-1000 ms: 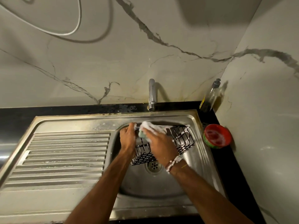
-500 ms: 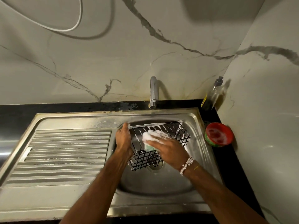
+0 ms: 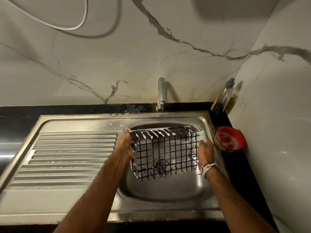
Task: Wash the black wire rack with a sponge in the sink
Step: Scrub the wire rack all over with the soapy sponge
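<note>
1. The sink [image 3: 168, 195] takes up the middle of your view, with the tap [image 3: 161, 93] at 12 o'clock; working over the basin looks like your way of letting suds drip toward the drain
2. The black wire rack [image 3: 165, 152] is lifted clear of the basin floor and tipped on its side, so its grid faces you and its foamy top edge lies at 12 o'clock; judged from this, you turned it to reach the end walls
3. Your left hand [image 3: 125, 145] is at the rack's 9 o'clock, fingers curled round the end wires, gripping it to brace the rack against the scrubbing
4. Your right hand [image 3: 205, 149] is at the rack's 3 o'clock, fingers closed on the sponge and pushing it against that end
5. The red bowl [image 3: 229, 139] sits on the counter at the sink's 3 o'clock, just beside your right hand, with what looks like soapy foam in it, likely kept there for a quick dip
6. The sponge [image 3: 202, 134] shows green and foamy above your knuckles, touching the rack's right end
</note>
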